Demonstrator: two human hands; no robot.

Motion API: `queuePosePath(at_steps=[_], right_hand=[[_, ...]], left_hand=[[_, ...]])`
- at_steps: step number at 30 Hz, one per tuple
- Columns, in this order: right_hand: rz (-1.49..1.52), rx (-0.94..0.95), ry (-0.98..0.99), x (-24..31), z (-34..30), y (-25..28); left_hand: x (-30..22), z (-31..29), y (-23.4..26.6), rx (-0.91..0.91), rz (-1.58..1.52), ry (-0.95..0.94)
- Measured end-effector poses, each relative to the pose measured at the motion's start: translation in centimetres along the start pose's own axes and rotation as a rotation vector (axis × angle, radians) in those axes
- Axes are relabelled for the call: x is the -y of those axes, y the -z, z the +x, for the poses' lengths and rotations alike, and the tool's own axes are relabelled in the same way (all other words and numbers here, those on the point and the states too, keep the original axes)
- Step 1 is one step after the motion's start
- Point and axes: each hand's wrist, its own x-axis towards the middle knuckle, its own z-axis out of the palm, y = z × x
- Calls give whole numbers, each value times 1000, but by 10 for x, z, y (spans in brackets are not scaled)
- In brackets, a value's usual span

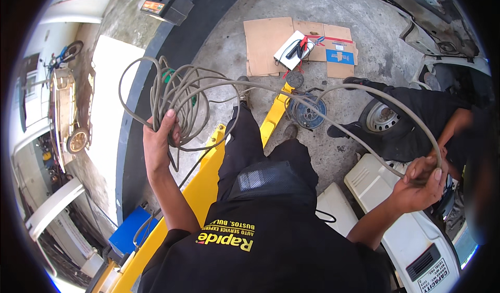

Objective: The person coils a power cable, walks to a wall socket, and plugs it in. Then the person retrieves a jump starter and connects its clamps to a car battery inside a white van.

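Note:
My left hand [162, 134] is closed around a bundle of grey-brown cable [156, 92], gathered in several loose, uneven loops. Out to the right, my right hand [423, 181] grips a stretch of the same cable between thumb and fingers. From the bundle the cable crosses over to the right hand, with one wide arc rising between the two. Something green [167, 76] shows among the loops; I cannot make out what it is. On the floor beyond my feet lies a round blue reel [308, 114], partly behind the cable.
A yellow lift arm [198, 191] runs beside my left leg. Flattened cardboard [265, 40] carries a white device [286, 53] with red and black clamps. A car battery [159, 4] stands far left. At right are a co-worker [437, 111], a wheel [383, 118] and a white vehicle panel [411, 236].

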Motion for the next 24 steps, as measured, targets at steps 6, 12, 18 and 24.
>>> queuePosePath(at_steps=[6, 12, 18, 24], right_hand=[[-358, 396, -447, 38, 7, -76], [-567, 861, -444, -2, -17, -182], [-605, 993, -185, -45, -90, -190], [-627, 391, -671, -12, -121, -75]], left_hand=[[-13, -6, 51, -222, -148, -3], [3, 61, 118, -152, -259, 0], [-40, 131, 167, 1, -68, 26], [-64, 165, 177, 41, 136, -57]])
